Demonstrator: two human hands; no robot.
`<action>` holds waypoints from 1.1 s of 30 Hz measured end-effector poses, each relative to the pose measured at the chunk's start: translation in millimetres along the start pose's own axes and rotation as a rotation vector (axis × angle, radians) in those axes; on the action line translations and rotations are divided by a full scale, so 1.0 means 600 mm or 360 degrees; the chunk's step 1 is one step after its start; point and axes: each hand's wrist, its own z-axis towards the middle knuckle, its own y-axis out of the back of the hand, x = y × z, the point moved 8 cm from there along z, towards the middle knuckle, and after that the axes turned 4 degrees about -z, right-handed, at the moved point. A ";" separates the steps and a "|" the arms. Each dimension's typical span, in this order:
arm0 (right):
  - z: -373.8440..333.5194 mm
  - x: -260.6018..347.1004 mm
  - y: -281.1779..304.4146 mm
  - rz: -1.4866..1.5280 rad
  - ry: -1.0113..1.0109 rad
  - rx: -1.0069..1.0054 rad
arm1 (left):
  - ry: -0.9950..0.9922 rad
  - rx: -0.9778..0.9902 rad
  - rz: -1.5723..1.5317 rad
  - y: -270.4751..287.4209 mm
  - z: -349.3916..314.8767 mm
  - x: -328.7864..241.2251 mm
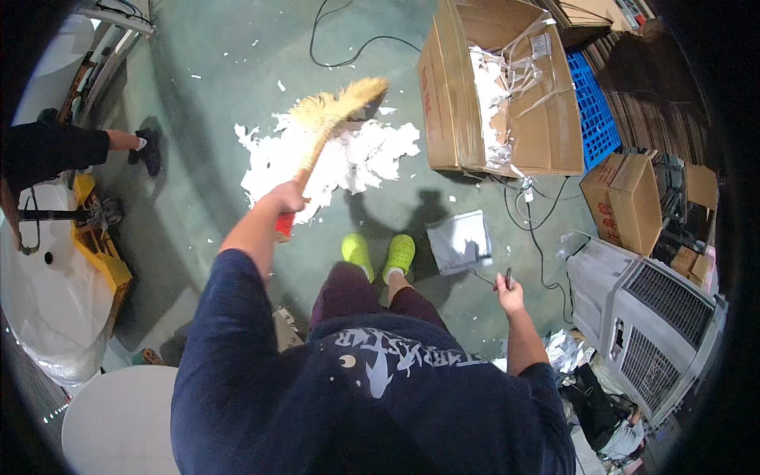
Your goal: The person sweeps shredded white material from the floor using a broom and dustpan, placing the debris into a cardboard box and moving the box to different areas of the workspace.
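Note:
My left hand (288, 198) is closed round the handle of a straw broom (339, 104), whose short red end sticks out below the fist. The broom's yellow bristles lie over the far part of a heap of torn white paper (368, 154) on the floor. My right hand (509, 294) grips the thin handle of a whitish dustpan (459, 241). Its flat pan rests on or just above the floor, right of my lime-green clogs; the exact contact cannot be made out.
A large cardboard box (445, 119) holding white scraps stands at far right, beside a blue plastic crate (590, 111). Black cables (541, 253) trail near a grey air cooler (645, 317). On the left are another person's leg (123, 141) and a wrapped roll on a yellow pallet jack (103, 245).

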 end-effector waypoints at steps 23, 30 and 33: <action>0.054 0.428 -0.344 -0.1370 0.1008 0.0407 | 0.0534 -0.0280 -0.2296 -0.153 -0.081 0.442; 0.076 0.544 -0.433 -0.1176 0.0998 0.0308 | 0.0331 0.0093 -0.2687 -0.290 -0.117 0.246; 0.045 0.580 -0.479 -0.1193 0.0989 0.0450 | 0.0156 0.0264 -0.2777 -0.319 -0.156 0.210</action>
